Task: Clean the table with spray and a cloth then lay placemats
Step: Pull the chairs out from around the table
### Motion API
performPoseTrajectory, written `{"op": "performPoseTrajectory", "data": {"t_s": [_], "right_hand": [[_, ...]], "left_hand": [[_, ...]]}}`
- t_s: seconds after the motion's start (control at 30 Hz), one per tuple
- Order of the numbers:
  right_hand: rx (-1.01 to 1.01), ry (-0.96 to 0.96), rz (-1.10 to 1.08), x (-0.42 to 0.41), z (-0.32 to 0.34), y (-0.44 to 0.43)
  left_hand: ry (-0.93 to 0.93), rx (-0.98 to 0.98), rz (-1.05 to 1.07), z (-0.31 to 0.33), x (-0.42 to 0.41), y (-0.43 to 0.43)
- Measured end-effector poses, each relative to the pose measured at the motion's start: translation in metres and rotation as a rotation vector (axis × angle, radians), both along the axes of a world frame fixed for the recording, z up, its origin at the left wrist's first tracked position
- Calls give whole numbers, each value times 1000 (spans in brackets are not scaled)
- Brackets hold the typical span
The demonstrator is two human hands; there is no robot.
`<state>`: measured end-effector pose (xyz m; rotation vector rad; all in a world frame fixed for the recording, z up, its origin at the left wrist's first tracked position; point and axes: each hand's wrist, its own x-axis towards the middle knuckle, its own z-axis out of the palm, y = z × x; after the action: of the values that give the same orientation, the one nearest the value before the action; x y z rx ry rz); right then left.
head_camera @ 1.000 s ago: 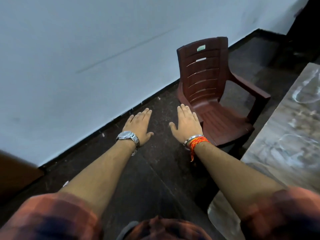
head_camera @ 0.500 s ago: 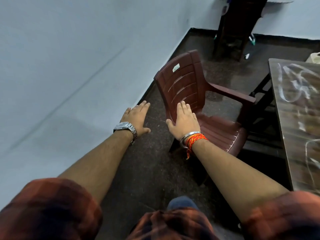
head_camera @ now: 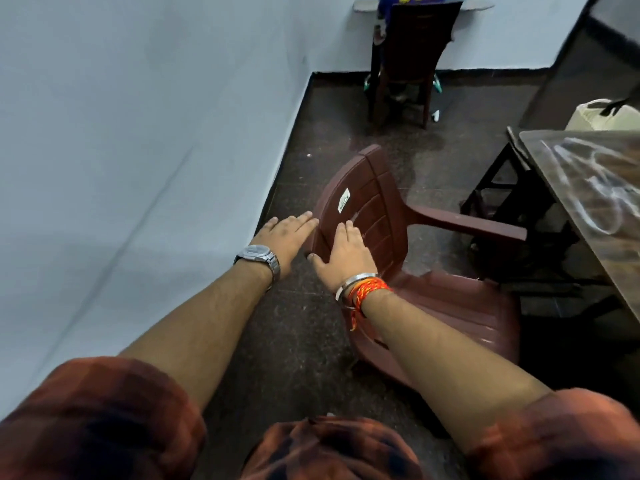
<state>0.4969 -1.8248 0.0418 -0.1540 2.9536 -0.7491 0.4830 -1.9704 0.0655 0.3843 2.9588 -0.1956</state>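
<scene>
Both hands reach out flat and hold nothing; the surface to be cleaned lies off to the right.

The left hand [head_camera: 284, 233] and right hand [head_camera: 343, 252] have straight fingers, the right over the back of a brown chair [head_camera: 381, 188]; whether it touches I cannot tell. Well right of the right hand, the nearer one, the smeared surface [head_camera: 588, 188] runs lengthwise away. Beyond it sits a pale bag [head_camera: 602, 116], contents hidden. No spray, cloth or placemats show.

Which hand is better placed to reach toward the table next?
Probably the right hand: it is open over the chair, on the side where the table stands. The left hand, also open, lies nearer the wall.
</scene>
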Motion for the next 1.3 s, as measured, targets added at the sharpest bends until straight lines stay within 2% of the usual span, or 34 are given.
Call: {"op": "performPoseTrajectory", "data": {"t_s": [0.1, 0.2, 0.33, 0.37, 0.43, 0.47, 0.53, 0.63, 0.77, 0.97, 1.13, 1.3], "right_hand": [[-41, -23, -104, -38, -2, -16], [-70, -115, -178, -64, -9, -27], [-130, -225, -351, -122, -19, -41], [-123, -269, -316, -122, -18, -47], [-138, -325, -422, -147, -24, -63], [-153, -342, -425, -145, -24, -73], [-199, -302, -623, -166, -27, -89], [-103, -247, -748, -176, -29, -105], [-37, -362, -830, -178, -40, -111], [101, -240, -805, -170, -39, -75], [197, -248, -817, -121, -37, -29], [309, -289, -814, -55, -43, 23]], "left_hand": [[23, 16, -72, -3, -54, -16], [-71, 6, -169, -12, -105, -22], [-89, -107, -523, -32, -213, -10], [-74, -156, -554, -34, -216, -12], [-17, -236, -779, -42, -263, 3], [3, -264, -806, -45, -264, 0], [-9, -286, -1027, -51, -298, 13], [-43, -300, -1242, -55, -322, 25], [-21, -278, -1429, -65, -335, 33], [54, -296, -1573, -66, -341, 68], [64, -181, -1652, -70, -292, 111], [40, -60, -1619, -76, -225, 154]]}}
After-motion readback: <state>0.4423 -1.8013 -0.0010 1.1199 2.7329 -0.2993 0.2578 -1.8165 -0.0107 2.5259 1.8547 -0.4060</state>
